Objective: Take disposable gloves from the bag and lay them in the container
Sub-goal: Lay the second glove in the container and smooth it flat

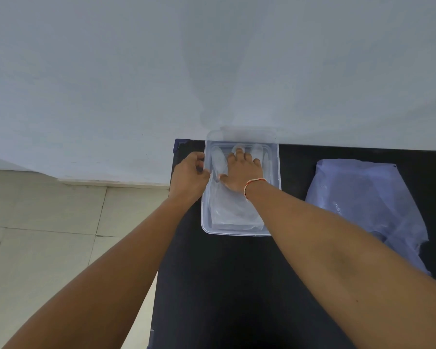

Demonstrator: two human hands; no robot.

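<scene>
Black worktop (pixel 237 285) takes up most of the lower half, pushed up against a pale wall, with tiled floor off to the left. Next biggest thing is the bag (pixel 368 210), a bluish translucent plastic one lying flat and a bit crumpled on the right side of the worktop, well apart from the action.

Then the container (pixel 276 197), a clear rectangular tub at the far left corner of the worktop, its long axis running away from the person toward the wall. Inside it are the disposable gloves (pixel 227 210), thin see-through plastic ones lying flat along that same axis, fingers pointing at the wall. Hard to say how many are stacked in there, they blur together.

Now the hands. The right hand (pixel 239 172) is flat and spread, palm down on the gloves in the far half of the tub, pressing rather than gripping anything. The left hand (pixel 189 176) is curled at the tub's left rim, seemingly pinching the wall or maybe a glove edge there, can't quite tell which.

So for the next glove, my guess is the right hand goes: the bag lies straight off to its right, while the left one would have to cross the whole tub.
</scene>
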